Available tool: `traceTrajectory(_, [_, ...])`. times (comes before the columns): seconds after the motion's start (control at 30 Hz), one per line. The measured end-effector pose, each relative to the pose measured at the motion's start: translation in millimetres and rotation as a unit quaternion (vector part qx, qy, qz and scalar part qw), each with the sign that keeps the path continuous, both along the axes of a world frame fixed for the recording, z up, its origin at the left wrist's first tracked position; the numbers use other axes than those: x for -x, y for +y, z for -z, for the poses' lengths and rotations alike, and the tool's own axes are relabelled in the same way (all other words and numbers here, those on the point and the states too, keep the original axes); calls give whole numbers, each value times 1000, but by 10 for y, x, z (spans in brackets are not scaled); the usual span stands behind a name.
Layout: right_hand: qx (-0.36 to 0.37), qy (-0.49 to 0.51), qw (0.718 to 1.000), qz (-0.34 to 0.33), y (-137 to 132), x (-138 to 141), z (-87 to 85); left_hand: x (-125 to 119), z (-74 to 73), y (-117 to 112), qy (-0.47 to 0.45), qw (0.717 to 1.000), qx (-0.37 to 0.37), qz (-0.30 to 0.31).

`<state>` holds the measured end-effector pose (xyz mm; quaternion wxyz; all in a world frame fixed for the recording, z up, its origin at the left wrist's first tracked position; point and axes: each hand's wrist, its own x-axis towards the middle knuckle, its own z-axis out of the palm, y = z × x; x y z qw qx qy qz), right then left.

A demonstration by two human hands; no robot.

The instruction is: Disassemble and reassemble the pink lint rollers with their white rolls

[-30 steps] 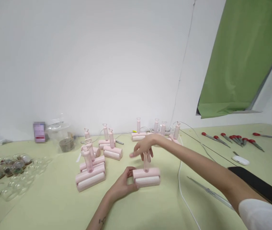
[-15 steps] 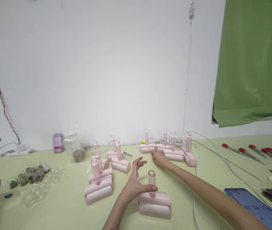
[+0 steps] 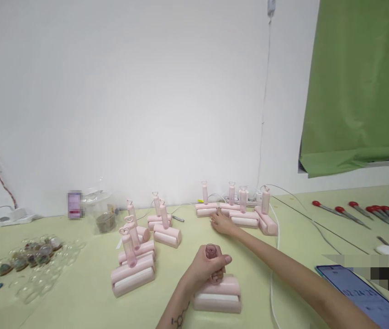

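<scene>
My left hand (image 3: 211, 265) is wrapped round the clear pink upright handle of a pink lint roller (image 3: 217, 297) standing on the table in front of me; the handle's round open top shows above the fist. My right hand (image 3: 223, 224) is stretched to the back, fingers bent down by the front of another pink lint roller (image 3: 245, 220). Whatever is at those fingertips is too small or hidden to make out. Beside it stands one more lint roller (image 3: 205, 211). Several similar lint rollers with looped handle tops form a group on the left, among them the nearest one (image 3: 133, 275).
Small clear domes (image 3: 33, 278), some filled, lie at left near a plastic tub (image 3: 105, 222). A pen (image 3: 178, 219) lies behind the left group. On the right are red-handled tools (image 3: 352, 217), a phone (image 3: 362, 292) and a white cable (image 3: 272, 283) running across the table.
My left hand has closed from spread fingers onto the near lint roller's handle. My right hand stays by the back rollers. The view has shifted slightly, and the co-worker's hand at left is gone.
</scene>
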<state>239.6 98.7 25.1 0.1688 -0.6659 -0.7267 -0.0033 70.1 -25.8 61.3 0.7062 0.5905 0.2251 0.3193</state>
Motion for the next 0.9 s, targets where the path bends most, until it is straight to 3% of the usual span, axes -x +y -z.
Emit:
traceTrajectory(0.2, [46,65,997,-10,-30,-52,5,30,3,18,-6,1000,11,23])
traceTrajectory(0.33, [82,155,983,-48,-188,-57,-126,23,23,17,-11,1000,12,25])
traceTrajectory(0.43, [70,239,963,-100,-479,70,-358,9,18,9,-9,1000,10,23])
traceTrajectory(0.57, [10,334,927,-169,-1073,332,-705,-8,19,7,-4,1000,5,11])
traceTrajectory(0.63, [-15,408,885,-222,-1346,448,-804,-14,27,14,5,1000,1,2])
traceTrajectory(0.73, [-31,412,878,-243,-1587,559,-831,-18,39,28,20,1000,-8,-11])
traceTrajectory(0.9, [-37,423,874,-234,-1612,560,-792,-18,54,40,32,999,-16,-12])
